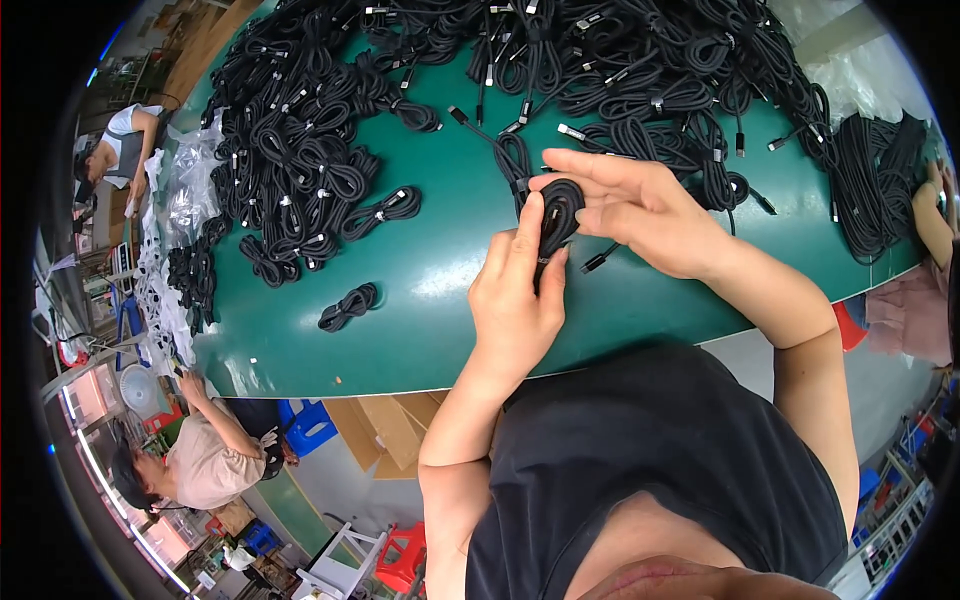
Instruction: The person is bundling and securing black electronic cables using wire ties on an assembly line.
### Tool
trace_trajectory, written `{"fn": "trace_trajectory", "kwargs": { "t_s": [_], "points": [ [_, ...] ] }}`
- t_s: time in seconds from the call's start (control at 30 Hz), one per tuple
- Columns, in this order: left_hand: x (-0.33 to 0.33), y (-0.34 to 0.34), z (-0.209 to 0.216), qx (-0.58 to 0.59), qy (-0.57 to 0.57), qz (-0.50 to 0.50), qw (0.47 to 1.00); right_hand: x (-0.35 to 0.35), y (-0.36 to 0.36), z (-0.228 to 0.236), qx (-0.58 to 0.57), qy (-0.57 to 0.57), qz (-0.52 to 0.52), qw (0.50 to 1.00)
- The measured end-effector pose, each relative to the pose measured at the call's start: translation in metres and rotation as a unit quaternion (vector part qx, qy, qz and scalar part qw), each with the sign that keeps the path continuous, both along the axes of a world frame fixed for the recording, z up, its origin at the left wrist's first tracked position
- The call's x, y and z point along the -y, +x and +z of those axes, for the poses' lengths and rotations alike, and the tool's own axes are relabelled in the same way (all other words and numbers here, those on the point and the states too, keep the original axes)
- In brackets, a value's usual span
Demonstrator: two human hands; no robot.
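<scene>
Black cable coil (561,213): just right of frame centre, held above the green table (430,310). Pale lettering near its lower end; too small to read with certainty. Left hand (517,285): grip closed on coil, thumb and fingers pinching its lower left side. Right hand (640,210): grip loosely curved, thumb at coil's right edge, fingers past its top; cannot tell whether it clasps. Dark connector (594,262) sits just below the right hand. Lone cable bundle (348,307) lies left of centre. Cable pile (300,140) spreads across upper frame; small pale marks among its bundles, illegible. Clear plastic (190,185) at upper left; seated co-worker (215,455) at lower left.
</scene>
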State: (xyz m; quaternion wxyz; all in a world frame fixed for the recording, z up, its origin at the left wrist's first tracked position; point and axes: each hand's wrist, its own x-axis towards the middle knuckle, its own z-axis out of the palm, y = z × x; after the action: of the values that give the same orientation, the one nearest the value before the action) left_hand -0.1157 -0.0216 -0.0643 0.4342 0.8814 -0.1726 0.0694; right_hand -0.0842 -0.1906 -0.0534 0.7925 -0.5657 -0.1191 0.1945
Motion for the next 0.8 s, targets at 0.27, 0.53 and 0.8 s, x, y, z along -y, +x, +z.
{"fn": "trace_trajectory", "kwargs": {
  "t_s": [0.27,0.53,0.8],
  "points": [
    [-0.011,-0.002,-0.002,0.13,0.08,-0.047,0.987,0.007,0.007,0.023,-0.035,-0.228,0.034,0.972],
    [-0.017,0.001,0.008,0.091,0.087,-0.073,0.989,0.009,0.008,0.016,0.106,-0.296,0.066,0.947],
    [-0.013,0.0,0.013,0.053,0.033,-0.114,0.992,0.003,0.001,-0.008,0.298,-0.346,-0.074,0.887]
  ]
}}
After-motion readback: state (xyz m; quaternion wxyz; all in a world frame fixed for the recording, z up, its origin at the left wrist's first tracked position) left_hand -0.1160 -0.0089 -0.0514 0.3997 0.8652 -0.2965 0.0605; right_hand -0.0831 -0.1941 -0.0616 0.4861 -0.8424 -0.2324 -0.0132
